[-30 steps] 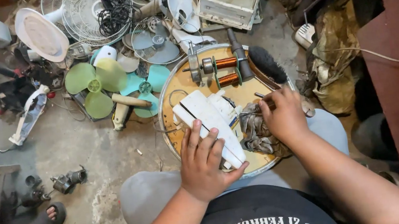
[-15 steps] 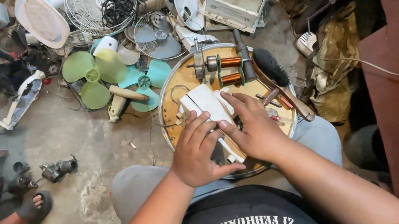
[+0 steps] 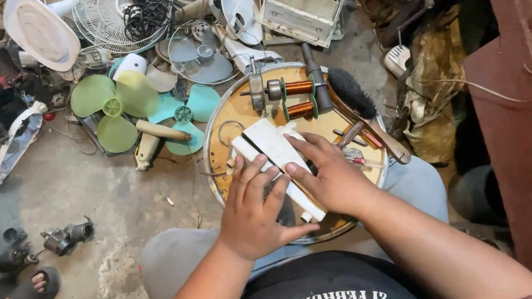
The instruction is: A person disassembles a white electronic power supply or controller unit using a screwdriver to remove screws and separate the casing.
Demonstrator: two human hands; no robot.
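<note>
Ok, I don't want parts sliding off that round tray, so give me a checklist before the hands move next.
1. Both hands on the white casing: ok, left hand and right hand press on it.
2. Casing resting on the round tray: ok.
3. Copper coils clear of the hands: ok, they lie beyond the casing.
4. Black brush fully on tray: not ok, its handle overhangs the rim.
5. Loose screws under the hands: cannot tell.

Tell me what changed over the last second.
The right hand moved left from the tray's right side onto the white plastic piece, joining the left hand, which stayed pressed on it. The round tray, brush and copper coils kept their places.
</note>
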